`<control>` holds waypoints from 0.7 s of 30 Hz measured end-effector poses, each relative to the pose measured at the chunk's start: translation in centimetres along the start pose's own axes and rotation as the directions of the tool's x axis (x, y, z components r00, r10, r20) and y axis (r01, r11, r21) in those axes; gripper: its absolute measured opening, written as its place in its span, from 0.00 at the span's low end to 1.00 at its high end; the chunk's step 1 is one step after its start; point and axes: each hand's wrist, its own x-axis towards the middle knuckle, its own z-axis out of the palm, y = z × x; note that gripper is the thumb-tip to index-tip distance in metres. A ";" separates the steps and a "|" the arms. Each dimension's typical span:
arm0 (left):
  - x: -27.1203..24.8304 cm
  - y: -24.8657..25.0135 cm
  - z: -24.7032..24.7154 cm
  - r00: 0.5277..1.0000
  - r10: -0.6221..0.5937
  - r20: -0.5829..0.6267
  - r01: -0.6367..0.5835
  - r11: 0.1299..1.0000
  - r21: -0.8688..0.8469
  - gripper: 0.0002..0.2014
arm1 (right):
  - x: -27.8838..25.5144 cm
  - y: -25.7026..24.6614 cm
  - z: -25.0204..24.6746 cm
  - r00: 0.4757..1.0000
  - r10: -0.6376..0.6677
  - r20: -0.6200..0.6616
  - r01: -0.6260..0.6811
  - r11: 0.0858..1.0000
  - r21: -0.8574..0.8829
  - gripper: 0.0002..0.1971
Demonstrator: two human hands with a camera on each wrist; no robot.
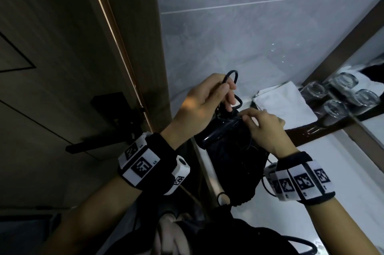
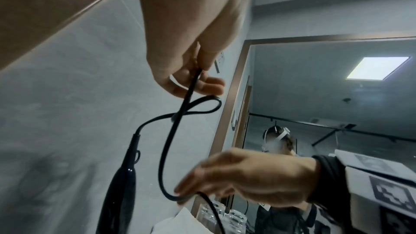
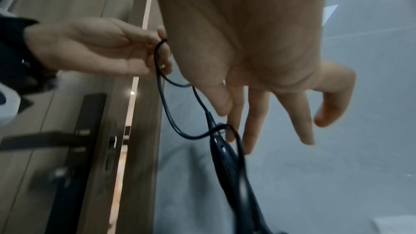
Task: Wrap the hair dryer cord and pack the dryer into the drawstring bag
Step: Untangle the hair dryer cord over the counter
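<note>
My left hand (image 1: 225, 93) pinches a loop of the black cord (image 1: 233, 72) and holds it up above the hair dryer (image 1: 218, 131). The dryer is glossy black, with its handle end pointing up toward the hands. In the left wrist view the cord (image 2: 168, 141) hangs from the left hand (image 2: 194, 70) down to the right hand's fingertips (image 2: 182, 189). My right hand (image 1: 248, 117) touches the cord with straight, spread fingers (image 3: 256, 127) beside the handle (image 3: 223, 154). Dark bag fabric (image 1: 241, 180) lies under the dryer's body; whether the dryer is inside it is unclear.
A white folded cloth (image 1: 284, 105) and several upturned glasses (image 1: 334, 108) stand at the back right by a framed mirror (image 2: 337, 95). The white countertop (image 1: 342, 171) runs to the right. A wooden door with a black handle (image 1: 97, 142) is close on the left.
</note>
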 end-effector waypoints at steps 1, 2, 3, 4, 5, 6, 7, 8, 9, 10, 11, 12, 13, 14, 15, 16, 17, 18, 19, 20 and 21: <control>0.1 -0.1 0.2 1.000 -0.005 -0.013 0.005 1.000 -0.011 0.08 | -0.1 -0.6 -0.6 0.997 -0.033 -0.071 0.037 0.997 0.064 0.12; 0.1 -0.2 0.3 1.000 -0.016 -0.021 0.016 1.000 -0.014 0.08 | -0.3 -1.3 -1.2 0.986 -0.042 -0.159 0.075 0.976 0.205 0.14; 0.1 -0.2 0.5 0.999 -0.027 -0.021 0.027 1.000 0.004 0.08 | -0.3 -2.0 -1.8 0.975 -0.018 -0.223 0.105 0.917 0.385 0.17; 0.0 -0.3 0.8 0.999 -0.035 -0.004 0.035 0.998 0.053 0.07 | -0.4 -2.8 -2.5 0.972 0.023 -0.234 0.112 0.828 0.549 0.21; -0.1 -0.4 1.0 0.999 -0.036 0.031 0.031 0.991 0.130 0.06 | -0.4 -3.6 -3.1 0.980 0.055 -0.190 0.085 0.749 0.657 0.26; -0.3 -0.6 1.3 0.997 -0.027 0.072 0.010 0.974 0.226 0.06 | -0.3 -4.1 -3.4 0.991 0.056 -0.121 0.045 0.715 0.698 0.29; -0.6 -0.8 1.5 0.995 0.000 0.102 -0.033 0.945 0.327 0.06 | -0.1 -4.3 -3.6 0.998 0.035 -0.052 0.010 0.728 0.685 0.31; -0.9 -1.1 1.6 0.991 0.039 0.126 -0.089 0.902 0.423 0.06 | 0.0 -4.4 -3.6 1.000 0.014 0.006 -0.014 0.751 0.660 0.31; -1.3 -1.3 1.6 0.986 0.073 0.149 -0.139 0.853 0.503 0.06 | 0.1 -4.4 -3.4 0.999 0.002 0.039 -0.027 0.765 0.644 0.28; -1.6 -1.5 1.6 0.981 0.087 0.171 -0.168 0.819 0.549 0.06 | 0.3 -4.4 -3.2 0.999 -0.009 0.051 -0.026 0.763 0.646 0.26; -1.8 -1.6 1.4 0.978 0.083 0.190 -0.177 0.808 0.561 0.06 | 0.4 -4.1 -2.9 0.999 -0.027 0.040 -0.005 0.761 0.648 0.23; -2.1 -1.7 1.3 0.977 0.073 0.202 -0.174 0.819 0.546 0.07 | 0.4 -4.0 -2.6 0.999 -0.046 0.010 0.030 0.773 0.634 0.19; -2.3 -1.6 1.1 0.977 0.064 0.204 -0.163 0.842 0.515 0.07 | 0.4 -3.8 -2.4 0.998 -0.057 -0.029 0.062 0.791 0.609 0.15; -2.5 -1.5 0.9 0.979 0.070 0.194 -0.157 0.861 0.483 0.07 | 0.3 -3.7 -2.2 0.996 -0.056 -0.066 0.085 0.801 0.592 0.12; -2.5 -1.2 0.8 0.982 0.096 0.164 -0.163 0.868 0.468 0.06 | 0.2 -3.5 -2.1 0.994 -0.047 -0.097 0.095 0.801 0.590 0.12; -2.4 -1.1 0.5 0.984 0.132 0.117 -0.172 0.865 0.471 0.05 | 0.0 -3.3 -2.0 0.993 -0.039 -0.115 0.100 0.797 0.595 0.13; -2.2 -1.0 0.0 0.987 0.152 0.061 -0.162 0.859 0.485 0.06 | -0.2 -3.2 -1.9 0.991 -0.041 -0.124 0.108 0.800 0.590 0.14; -1.7 -1.0 -0.5 0.990 0.141 0.014 -0.128 0.854 0.504 0.09 | -0.4 -3.1 -2.0 0.991 -0.054 -0.125 0.116 0.809 0.576 0.15; -1.2 -0.9 -1.0 0.994 0.111 0.009 -0.099 0.839 0.536 0.15 | -0.6 -3.0 -2.0 0.990 -0.072 -0.123 0.129 0.822 0.554 0.15; -0.6 -1.0 -1.5 0.995 0.081 0.050 -0.095 0.812 0.576 0.21 | -0.8 -3.0 -2.1 0.989 -0.089 -0.119 0.140 0.829 0.542 0.15; 0.2 -1.2 -1.8 0.990 0.050 0.131 -0.121 0.778 0.617 0.26 | -0.9 -3.0 -2.2 0.989 -0.098 -0.115 0.145 0.825 0.547 0.15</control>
